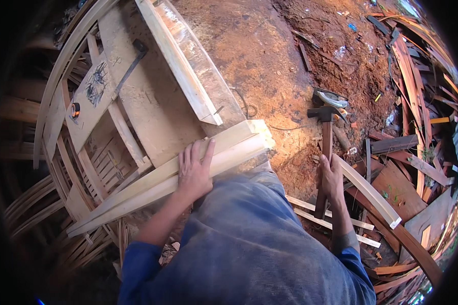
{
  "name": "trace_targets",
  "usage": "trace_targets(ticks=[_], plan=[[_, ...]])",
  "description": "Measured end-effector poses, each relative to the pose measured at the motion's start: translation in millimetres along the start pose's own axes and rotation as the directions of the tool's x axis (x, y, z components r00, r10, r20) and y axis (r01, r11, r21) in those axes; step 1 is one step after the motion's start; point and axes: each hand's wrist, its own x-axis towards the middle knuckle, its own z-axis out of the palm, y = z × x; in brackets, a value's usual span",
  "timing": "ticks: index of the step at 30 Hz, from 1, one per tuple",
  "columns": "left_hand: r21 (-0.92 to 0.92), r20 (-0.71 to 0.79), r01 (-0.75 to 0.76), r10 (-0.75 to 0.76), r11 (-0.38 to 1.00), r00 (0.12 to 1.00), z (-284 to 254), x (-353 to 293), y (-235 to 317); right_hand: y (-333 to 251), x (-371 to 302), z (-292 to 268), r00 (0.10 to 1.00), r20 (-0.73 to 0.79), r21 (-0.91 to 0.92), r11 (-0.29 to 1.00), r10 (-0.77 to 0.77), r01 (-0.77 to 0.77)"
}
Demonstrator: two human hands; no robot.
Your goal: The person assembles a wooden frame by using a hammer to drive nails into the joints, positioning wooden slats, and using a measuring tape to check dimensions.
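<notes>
My left hand (pixel 194 170) lies flat with fingers spread on a pair of long pale wooden laths (pixel 137 190) that run diagonally across the workbench (pixel 152 109). Down at my right side, my right hand (pixel 332 178) grips the brown wooden handle of a claw hammer (pixel 324 133), whose dark metal head points up and away from me over the red dirt ground. My blue shirt fills the lower middle of the view.
Another pale plank (pixel 180 63) lies along the bench's right edge. A dark metal square (pixel 130 68) and a small orange tape measure (pixel 75 110) rest on the bench. Curved wooden strips (pixel 374 195) and scrap boards (pixel 417 91) litter the ground on the right.
</notes>
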Motion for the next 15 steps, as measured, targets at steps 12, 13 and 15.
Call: trace_targets(ticks=[12, 13, 15], plan=[[-0.547, 0.436, 0.073, 0.209, 0.834, 0.875, -54, 1, -142, 38, -47, 60, 0.983, -0.075, 0.134, 0.978, 0.170, -0.159], [-0.555, 0.430, 0.067, 0.217, 0.829, 0.876, -55, 3, -151, 39, -53, 68, 0.980, -0.072, 0.156, 0.972, 0.187, -0.174], [-0.505, 0.451, 0.087, 0.177, 0.859, 0.875, -63, 10, -166, 38, -59, 81, 0.983, -0.055, 0.154, 0.974, 0.176, -0.166]])
